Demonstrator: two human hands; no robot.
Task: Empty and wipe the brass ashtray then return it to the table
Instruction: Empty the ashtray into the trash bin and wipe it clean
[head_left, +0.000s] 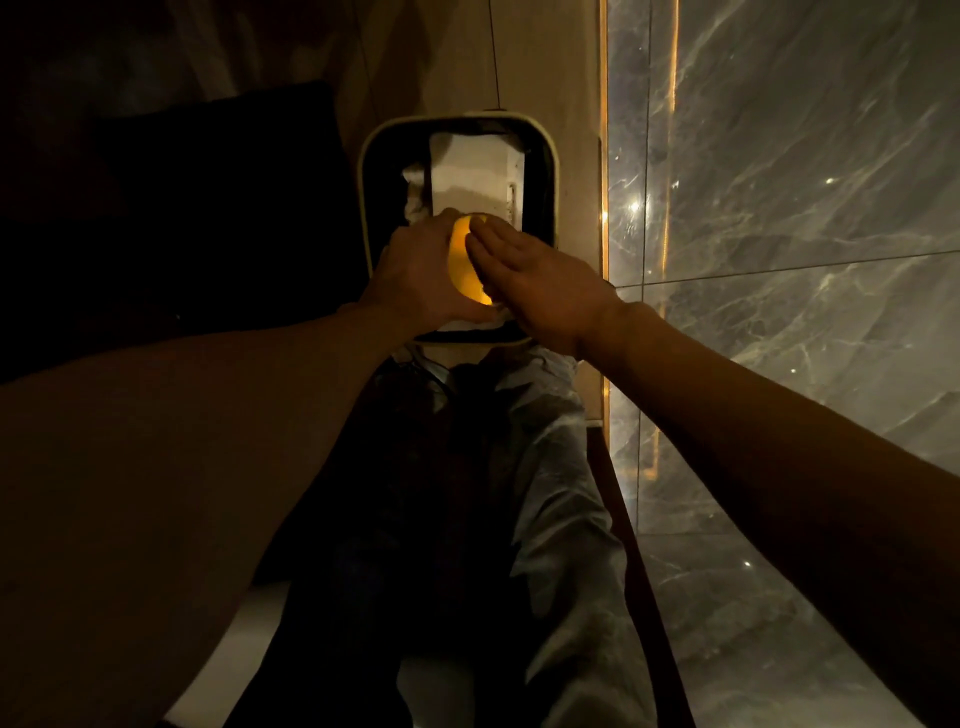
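Note:
The brass ashtray (464, 265) shows as a glowing yellow sliver, tipped on edge above a rectangular waste bin (551, 171). My left hand (423, 273) grips it from the left side. My right hand (540, 283) lies flat against its right face, fingers stretched out together, with a bit of white tissue (496, 312) showing under the palm. Most of the ashtray is hidden between the two hands. Whether the right hand actually pinches the tissue is not clear.
The bin has a pale rim and a dark liner, with white paper waste (470, 171) inside. It stands on a beige floor by a lit gold strip (603, 156) and a grey marble wall (779, 208). Dark furniture (182, 218) is at left; my trouser legs (545, 493) are below.

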